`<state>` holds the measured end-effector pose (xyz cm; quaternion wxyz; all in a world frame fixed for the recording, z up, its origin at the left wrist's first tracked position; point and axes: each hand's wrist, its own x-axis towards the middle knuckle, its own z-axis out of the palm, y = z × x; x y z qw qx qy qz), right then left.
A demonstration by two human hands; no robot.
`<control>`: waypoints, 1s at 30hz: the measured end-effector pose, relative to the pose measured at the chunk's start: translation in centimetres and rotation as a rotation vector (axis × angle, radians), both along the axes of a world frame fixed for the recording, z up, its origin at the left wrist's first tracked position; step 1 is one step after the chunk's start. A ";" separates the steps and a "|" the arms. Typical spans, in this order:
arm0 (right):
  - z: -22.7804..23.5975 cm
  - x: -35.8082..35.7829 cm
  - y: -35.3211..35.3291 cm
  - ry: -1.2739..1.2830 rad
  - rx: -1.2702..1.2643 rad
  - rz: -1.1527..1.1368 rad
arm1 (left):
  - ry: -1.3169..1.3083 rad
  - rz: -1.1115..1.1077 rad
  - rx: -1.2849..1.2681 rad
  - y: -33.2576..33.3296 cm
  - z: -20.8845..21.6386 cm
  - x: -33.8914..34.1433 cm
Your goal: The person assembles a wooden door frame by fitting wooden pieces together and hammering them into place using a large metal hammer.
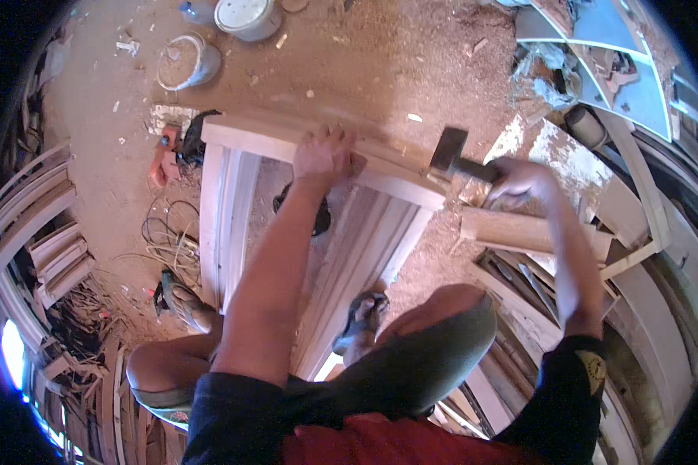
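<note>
My right hand (523, 184) is wrapped round the hammer (451, 150), right of centre in the view. My left hand (323, 157) clasps the top of the wooden frame (252, 136), upper centre. A stray leftward swing could catch my fingers; too hard a blow might split the wood.

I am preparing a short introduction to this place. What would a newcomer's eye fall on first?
First, probably, the pale wooden frame in the middle, with the left hand on its far bar. Near that bar's right end, the right hand grips a dark hammer. Two whitish buckets stand at the upper left.
</note>
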<state>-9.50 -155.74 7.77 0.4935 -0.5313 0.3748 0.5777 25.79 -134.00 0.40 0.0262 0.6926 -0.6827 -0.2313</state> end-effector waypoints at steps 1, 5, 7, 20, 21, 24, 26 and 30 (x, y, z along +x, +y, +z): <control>0.9 -1.6 -2.5 -0.001 0.008 0.015 | 0.020 -0.014 0.026 0.5 -0.1 -0.8; 13.0 2.5 -10.1 -0.238 -0.708 -0.517 | -0.048 0.010 0.074 1.5 0.7 1.9; 13.7 0.5 -15.3 -0.569 -1.135 -0.603 | -0.035 0.009 0.032 -0.2 1.1 1.4; 7.5 0.0 -4.3 -0.261 -0.370 -0.327 | -0.027 0.012 0.023 0.0 0.1 1.6; 10.2 -1.6 -6.8 -0.314 -0.548 -0.393 | -0.013 0.009 0.042 0.5 -0.1 0.8; 15.5 -0.3 -14.3 -0.353 -1.135 -0.623 | 0.008 0.034 0.043 -0.1 1.2 0.5; 14.5 -1.1 -18.1 -0.365 -1.400 -0.540 | 0.031 0.015 -0.018 -0.7 0.8 -0.9; 0.7 1.4 -4.2 -0.154 -0.884 -0.158 | 0.030 0.042 -0.060 0.9 -0.2 1.2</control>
